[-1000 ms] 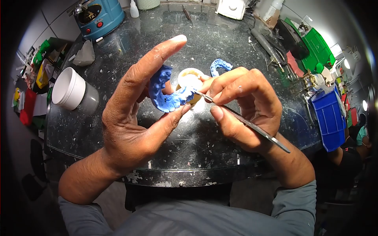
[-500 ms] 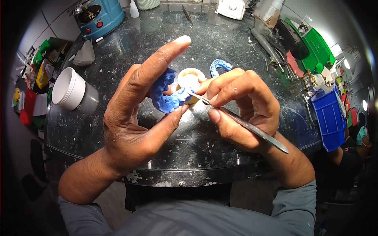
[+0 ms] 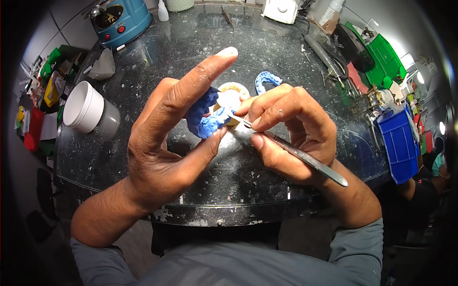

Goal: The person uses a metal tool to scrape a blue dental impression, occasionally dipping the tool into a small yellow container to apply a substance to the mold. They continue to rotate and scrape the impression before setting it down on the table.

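Observation:
My left hand (image 3: pixel 167 138) holds a blue horseshoe-shaped dental impression (image 3: pixel 205 125) between its thumb and the fingers behind, with the index finger stretched out above it. My right hand (image 3: pixel 296 131) pinches a metal scalpel (image 3: pixel 305 156); its pale blade touches the right end of the impression. Right fingertips also rest close to that end. Behind the impression stands a cream-coloured round piece (image 3: pixel 234 90), partly covered by my hands. A second blue arch (image 3: pixel 267 81) lies on the table just beyond my right hand.
At left stand a white tub (image 3: pixel 83 107) and a grey lump (image 3: pixel 102 66). A blue machine (image 3: pixel 119 24) is at the back left. Along the right lie a handpiece (image 3: pixel 324 55), a green tray (image 3: pixel 385 59) and a blue bin (image 3: pixel 400 143). Tweezers (image 3: pixel 226 16) lie at the back.
My left hand and the impression have shifted slightly right, and the impression has turned a little. The scalpel has tilted slightly, its blade still at the impression's end.

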Demonstrator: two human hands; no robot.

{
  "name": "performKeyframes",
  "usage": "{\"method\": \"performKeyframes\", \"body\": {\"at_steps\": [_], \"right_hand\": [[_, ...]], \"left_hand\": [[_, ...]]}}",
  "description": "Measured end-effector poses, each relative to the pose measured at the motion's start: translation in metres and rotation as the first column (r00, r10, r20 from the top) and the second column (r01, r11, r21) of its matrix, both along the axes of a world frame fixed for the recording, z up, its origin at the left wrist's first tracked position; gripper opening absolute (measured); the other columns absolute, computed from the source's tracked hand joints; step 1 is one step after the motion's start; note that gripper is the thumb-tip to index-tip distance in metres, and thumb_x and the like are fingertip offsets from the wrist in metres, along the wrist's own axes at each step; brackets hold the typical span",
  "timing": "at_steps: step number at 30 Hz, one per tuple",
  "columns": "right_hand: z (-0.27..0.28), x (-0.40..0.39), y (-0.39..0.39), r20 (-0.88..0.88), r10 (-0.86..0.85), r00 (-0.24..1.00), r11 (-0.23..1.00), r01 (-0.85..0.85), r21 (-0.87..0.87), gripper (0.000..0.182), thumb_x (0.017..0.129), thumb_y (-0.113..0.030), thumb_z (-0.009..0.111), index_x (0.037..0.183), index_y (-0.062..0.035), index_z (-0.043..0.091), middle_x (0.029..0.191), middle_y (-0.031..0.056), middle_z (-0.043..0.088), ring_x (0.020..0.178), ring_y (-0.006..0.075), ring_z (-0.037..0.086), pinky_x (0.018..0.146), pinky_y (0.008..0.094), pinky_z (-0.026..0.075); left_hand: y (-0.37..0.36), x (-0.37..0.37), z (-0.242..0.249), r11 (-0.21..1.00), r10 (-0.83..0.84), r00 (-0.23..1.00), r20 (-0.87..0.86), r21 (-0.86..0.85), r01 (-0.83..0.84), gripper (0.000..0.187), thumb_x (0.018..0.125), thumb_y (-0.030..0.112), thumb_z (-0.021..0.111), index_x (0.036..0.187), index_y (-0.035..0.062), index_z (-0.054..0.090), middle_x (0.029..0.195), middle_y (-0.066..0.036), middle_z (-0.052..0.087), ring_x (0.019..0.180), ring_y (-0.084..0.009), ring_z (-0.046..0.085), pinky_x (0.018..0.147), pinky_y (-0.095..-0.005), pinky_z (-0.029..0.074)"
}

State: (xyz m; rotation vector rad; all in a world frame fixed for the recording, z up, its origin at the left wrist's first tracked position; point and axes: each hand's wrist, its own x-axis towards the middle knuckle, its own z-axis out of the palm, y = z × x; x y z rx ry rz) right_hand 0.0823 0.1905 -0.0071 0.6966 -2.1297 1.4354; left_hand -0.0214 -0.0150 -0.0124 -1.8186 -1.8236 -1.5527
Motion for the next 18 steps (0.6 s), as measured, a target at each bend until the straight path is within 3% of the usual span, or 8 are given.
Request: {"method": "performKeyframes", "body": {"at_steps": [2, 4, 5, 7, 14, 17, 18], "right_hand": [[-0.0011, -0.0005, -0.0017, -0.008, 0.010, 1.000, 1.000, -0.009, 0.005, 0.018, 0.079, 0.009, 0.064, 0.094, 0.0018, 0.057, 0.094, 0.0128, 0.058, 0.097, 0.0225, 0.063, 0.092, 0.0363, 0.049], [-0.0049, -0.0019, -0.0085, -0.020, -0.072, 0.997, 0.985, 0.068, -0.158, 0.018, 0.072, 0.007, 0.066, 0.088, -0.0003, 0.061, 0.088, 0.0100, 0.063, 0.087, 0.0189, 0.066, 0.079, 0.0294, 0.052], [-0.0054, -0.0024, -0.0074, -0.019, -0.072, 0.997, 0.985, 0.068, -0.159, 0.018, 0.072, 0.007, 0.066, 0.088, -0.0003, 0.061, 0.088, 0.0100, 0.063, 0.087, 0.0189, 0.066, 0.079, 0.0294, 0.052], [-0.0056, -0.0037, -0.0045, -0.071, -0.071, 0.995, 0.996, 0.067, -0.055, 0.017, 0.072, 0.007, 0.066, 0.088, -0.0001, 0.061, 0.089, 0.0098, 0.063, 0.086, 0.0186, 0.066, 0.079, 0.0292, 0.052], [-0.0070, -0.0033, -0.0078, -0.038, -0.082, 0.996, 0.989, 0.077, -0.123, 0.016, 0.072, 0.005, 0.067, 0.086, -0.0002, 0.061, 0.088, 0.0093, 0.064, 0.085, 0.0185, 0.066, 0.079, 0.0287, 0.052], [-0.0049, -0.0020, -0.0048, -0.055, -0.084, 0.995, 0.995, 0.080, -0.055, 0.015, 0.072, 0.004, 0.067, 0.085, -0.0004, 0.062, 0.088, 0.0096, 0.064, 0.085, 0.0193, 0.066, 0.079, 0.0292, 0.052], [-0.0017, 0.0002, -0.0025, -0.019, -0.045, 0.999, 0.999, 0.045, 0.002, 0.018, 0.075, 0.007, 0.066, 0.090, 0.0005, 0.059, 0.091, 0.0111, 0.061, 0.091, 0.0213, 0.065, 0.085, 0.0332, 0.051]], "left_hand": [[-0.0004, 0.0006, 0.0003, 1.000, -0.017, 1.000, 0.012, -0.004, 0.017, 0.084, 0.075, -0.016, 0.065, 0.149, 0.0041, 0.032, 0.154, -0.024, 0.031, 0.121, -0.0124, 0.048, 0.093, -0.0260, 0.042], [-0.0015, 0.0031, 0.0017, 0.999, 0.016, 0.999, 0.030, -0.034, -0.015, 0.083, 0.075, -0.016, 0.064, 0.149, 0.0039, 0.032, 0.154, -0.024, 0.031, 0.133, -0.0175, 0.043, 0.096, -0.0264, 0.041], [-0.0015, 0.0028, 0.0014, 0.999, 0.017, 0.999, 0.031, -0.035, -0.016, 0.083, 0.075, -0.016, 0.064, 0.149, 0.0039, 0.032, 0.154, -0.024, 0.031, 0.133, -0.0175, 0.043, 0.096, -0.0264, 0.041], [-0.0013, 0.0020, 0.0007, 0.999, -0.018, 0.999, 0.050, -0.031, 0.020, 0.082, 0.075, -0.016, 0.064, 0.149, 0.0031, 0.032, 0.153, -0.024, 0.032, 0.140, -0.0224, 0.035, 0.100, -0.0271, 0.040], [-0.0014, 0.0052, 0.0020, 0.999, 0.007, 0.996, 0.087, -0.044, -0.004, 0.082, 0.076, -0.014, 0.066, 0.148, 0.0029, 0.032, 0.153, -0.023, 0.032, 0.142, -0.0248, 0.033, 0.102, -0.0274, 0.039], [-0.0017, 0.0052, 0.0014, 0.999, 0.017, 0.997, 0.079, -0.053, -0.013, 0.082, 0.076, -0.014, 0.066, 0.148, 0.0033, 0.033, 0.153, -0.023, 0.033, 0.142, -0.0250, 0.034, 0.102, -0.0273, 0.039], [-0.0017, 0.0051, 0.0010, 0.998, 0.020, 0.997, 0.070, -0.052, -0.017, 0.082, 0.076, -0.013, 0.066, 0.148, 0.0036, 0.033, 0.153, -0.023, 0.033, 0.142, -0.0252, 0.034, 0.101, -0.0272, 0.039]]}}
